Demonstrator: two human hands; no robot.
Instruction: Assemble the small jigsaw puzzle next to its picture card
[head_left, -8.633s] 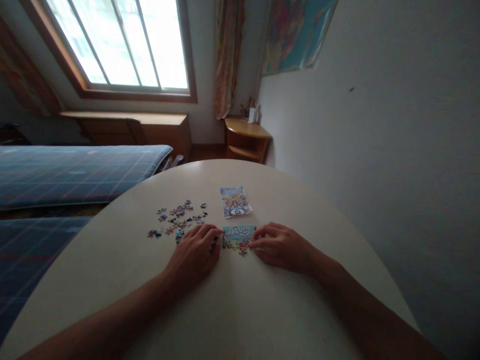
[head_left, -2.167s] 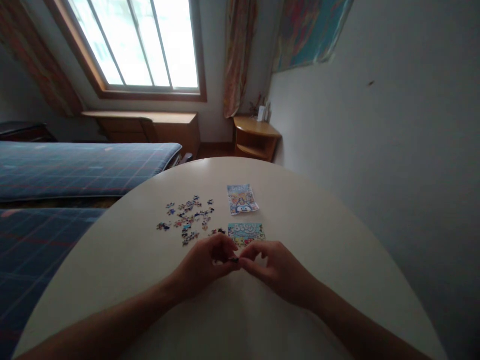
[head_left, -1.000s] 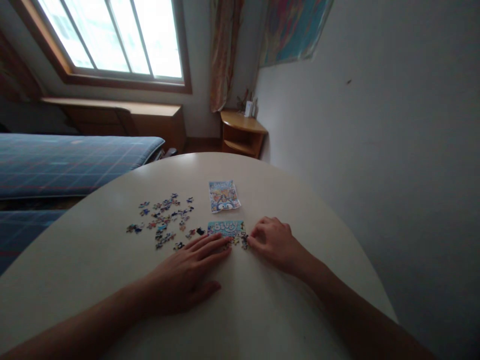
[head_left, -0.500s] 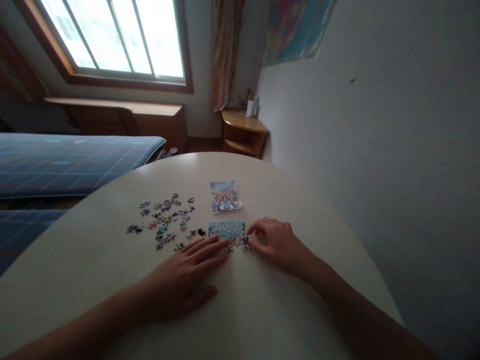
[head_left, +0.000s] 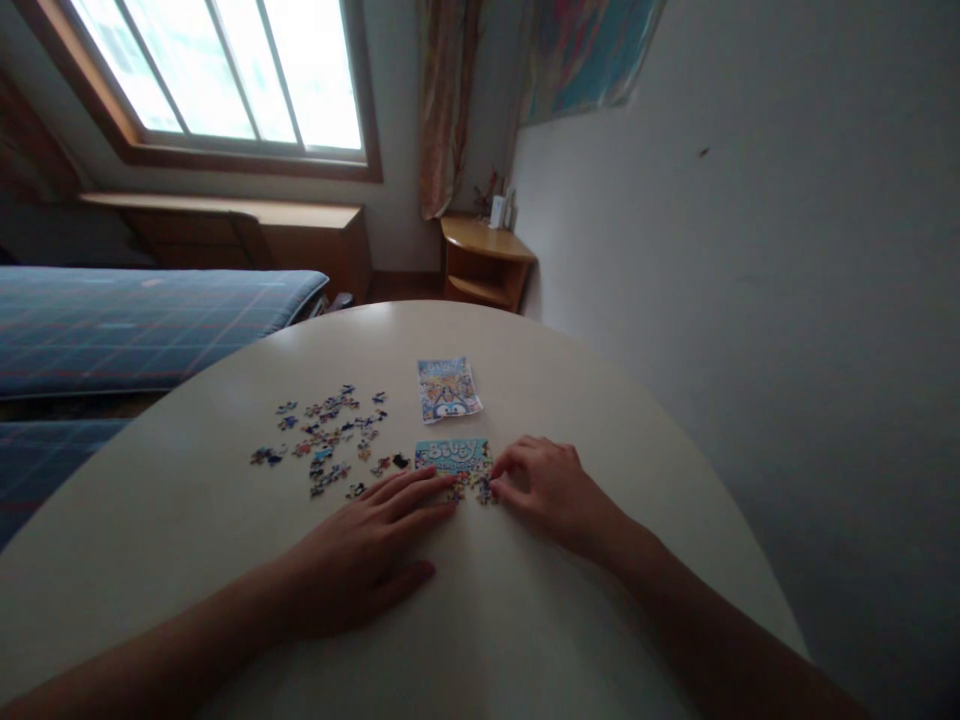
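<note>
Here, the left hand [head_left: 379, 540] lies flat, palm down, its long fingers stretched out close together and its fingertips over the lower left part of a partly joined puzzle [head_left: 452, 453]. The right hand [head_left: 546, 490] is curled, thumb and forefinger narrow at a small puzzle piece [head_left: 484, 490] by the puzzle's lower right corner; whether they pinch it or only touch it, I cannot tell. The puzzle, teal with pale lettering along its top, lies flat between the hands, well in from the curved far edge of the white surface [head_left: 540, 620]. Loose pieces [head_left: 321, 440] spread to its left, toward the surface's left edge. A printed sheet [head_left: 448, 390] lies just beyond the puzzle, nearer the far edge. Past the left edge is a plaid mattress [head_left: 150, 320]; past the far edge, a wooden corner shelf [head_left: 484, 238] and a bright window [head_left: 225, 80].
</note>
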